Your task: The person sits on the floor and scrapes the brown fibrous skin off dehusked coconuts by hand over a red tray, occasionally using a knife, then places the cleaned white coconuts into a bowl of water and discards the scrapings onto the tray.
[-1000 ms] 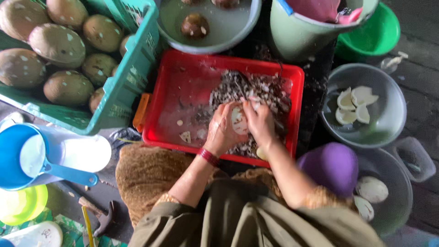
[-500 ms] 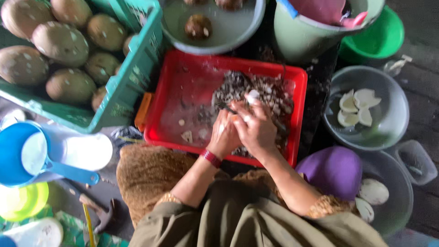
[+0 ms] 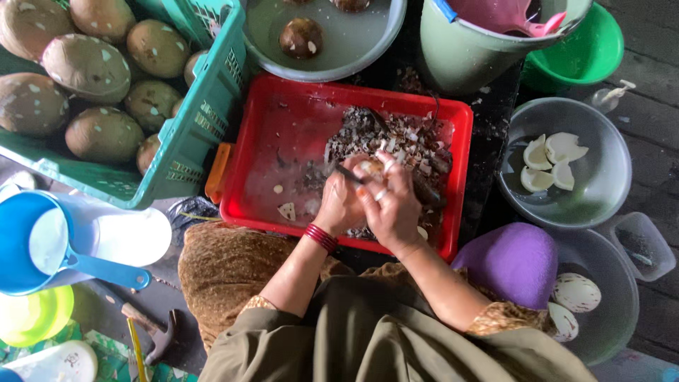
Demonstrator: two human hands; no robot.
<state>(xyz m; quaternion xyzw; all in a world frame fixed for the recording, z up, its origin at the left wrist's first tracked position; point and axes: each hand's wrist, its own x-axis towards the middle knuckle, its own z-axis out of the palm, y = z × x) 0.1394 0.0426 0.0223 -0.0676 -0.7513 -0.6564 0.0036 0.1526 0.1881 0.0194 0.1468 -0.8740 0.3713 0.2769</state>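
Observation:
Both my hands work together over a red plastic tray (image 3: pixel 269 134). My left hand (image 3: pixel 338 206), with red bangles at the wrist, grips a small dark-bladed knife (image 3: pixel 348 174). My right hand (image 3: pixel 393 209), a ring on one finger, is closed round a pale round piece of coconut (image 3: pixel 370 167). The blade rests against that piece. A heap of brown and white peelings (image 3: pixel 399 141) fills the right half of the tray behind my fingers. My fingers hide most of the piece.
A green crate (image 3: pixel 205 106) of brown coconuts (image 3: pixel 88 67) stands at the left. A grey basin (image 3: pixel 353 42) holds one coconut (image 3: pixel 301 37). Right: bowl with white pieces (image 3: pixel 555 166), purple cloth (image 3: pixel 513 262), green bucket (image 3: pixel 467 60). Blue scoop (image 3: pixel 42 244) lower left.
My hands stay pressed together over the peelings. They have turned the pale piece slightly, and the knife blade now shows at the left of it.

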